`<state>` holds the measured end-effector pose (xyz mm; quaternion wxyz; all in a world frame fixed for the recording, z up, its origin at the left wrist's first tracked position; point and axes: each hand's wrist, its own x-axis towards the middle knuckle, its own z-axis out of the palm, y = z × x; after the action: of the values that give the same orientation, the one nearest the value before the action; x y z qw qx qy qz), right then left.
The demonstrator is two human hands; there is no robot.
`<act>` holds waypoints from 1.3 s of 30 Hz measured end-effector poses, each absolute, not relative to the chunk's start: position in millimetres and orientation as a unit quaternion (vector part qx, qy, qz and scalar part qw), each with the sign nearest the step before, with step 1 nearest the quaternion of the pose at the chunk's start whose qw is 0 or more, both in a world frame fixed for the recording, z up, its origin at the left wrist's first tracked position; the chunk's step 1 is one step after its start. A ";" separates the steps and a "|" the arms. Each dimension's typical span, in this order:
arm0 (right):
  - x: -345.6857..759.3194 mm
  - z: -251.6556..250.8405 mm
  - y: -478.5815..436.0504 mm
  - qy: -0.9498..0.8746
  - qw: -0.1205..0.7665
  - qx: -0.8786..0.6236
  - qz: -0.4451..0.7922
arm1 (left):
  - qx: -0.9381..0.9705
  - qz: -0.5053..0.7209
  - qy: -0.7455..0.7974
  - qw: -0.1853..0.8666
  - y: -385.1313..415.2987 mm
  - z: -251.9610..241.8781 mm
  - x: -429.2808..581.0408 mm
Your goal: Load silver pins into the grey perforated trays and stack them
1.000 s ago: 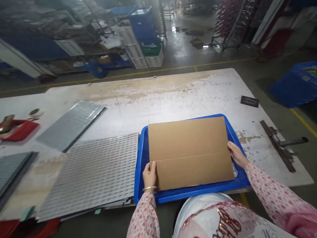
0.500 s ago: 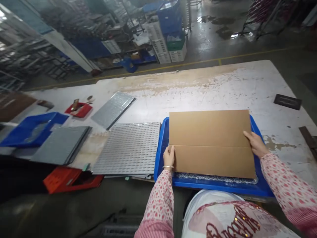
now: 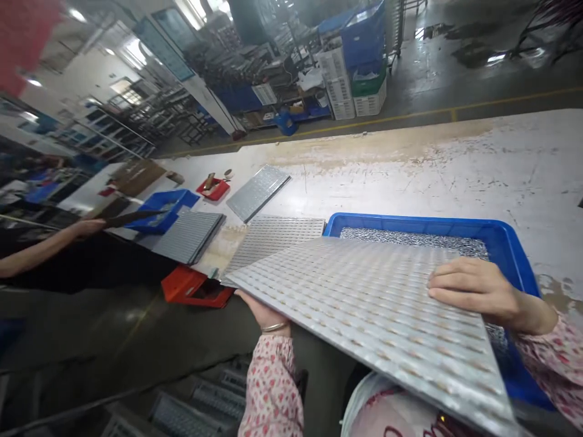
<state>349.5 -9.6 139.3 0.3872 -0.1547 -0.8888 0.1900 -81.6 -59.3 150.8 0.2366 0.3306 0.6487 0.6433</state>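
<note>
A large silver-grey panel with rows of small raised marks (image 3: 364, 291) is held tilted, partly above the blue tray (image 3: 519, 255). My left hand (image 3: 263, 312) is closed on its left edge from below, with most fingers hidden underneath. My right hand (image 3: 478, 291) grips the far right part, fingers lying over the top face and thumb out of sight. Many small shiny metal pieces (image 3: 410, 240) fill the tray. Left of the tray, another panel of the same pattern (image 3: 282, 233) lies on the table, partly covered by the held one.
On the table (image 3: 387, 176) lie a wrapped grey stack (image 3: 257, 193), a ribbed grey stack (image 3: 189, 233), a red tray (image 3: 214, 189) and a blue bin (image 3: 159, 206). An orange crate (image 3: 195, 288) stands below the edge. Another person's arm (image 3: 54, 246) reaches in at left.
The cardboard sheet that both hands held over the tray is out of sight. Both hands now hold the patterned panel, and the view has swung left.
</note>
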 end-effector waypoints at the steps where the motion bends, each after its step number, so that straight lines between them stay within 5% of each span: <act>1: 339.1 138.9 -9.9 -0.898 0.377 -0.145 0.173 | 0.318 0.671 0.628 0.232 -65.0 156.6 -86.2; 9: 238.5 127.2 -5.7 -0.917 0.374 -0.106 0.088 | 0.333 0.733 0.567 0.171 -74.4 157.2 -166.8; 13: 159.0 113.3 21.3 -0.924 0.359 -0.131 0.013 | 0.283 0.738 0.568 0.229 -66.2 137.2 -263.4; 21: -35.0 49.5 65.0 -0.945 0.201 -0.256 -0.016 | 0.146 0.661 0.705 0.213 -33.2 73.2 -443.8; 31: -113.4 35.3 62.2 -0.956 0.068 -0.286 0.015 | 0.079 0.510 0.852 0.085 -17.6 38.1 -510.9; 35: -126.6 36.0 48.4 -0.947 0.033 -0.318 0.020 | 0.286 0.398 0.872 -0.021 3.7 40.1 -481.2; 39: -135.8 37.8 41.4 -0.944 0.013 -0.328 0.034 | 0.564 0.163 0.810 0.011 28.6 29.6 -422.1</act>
<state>-135.8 41.4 37.8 0.0131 -0.3276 -0.9441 0.0341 -422.1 28.6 29.6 0.0111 0.5635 0.8098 0.1626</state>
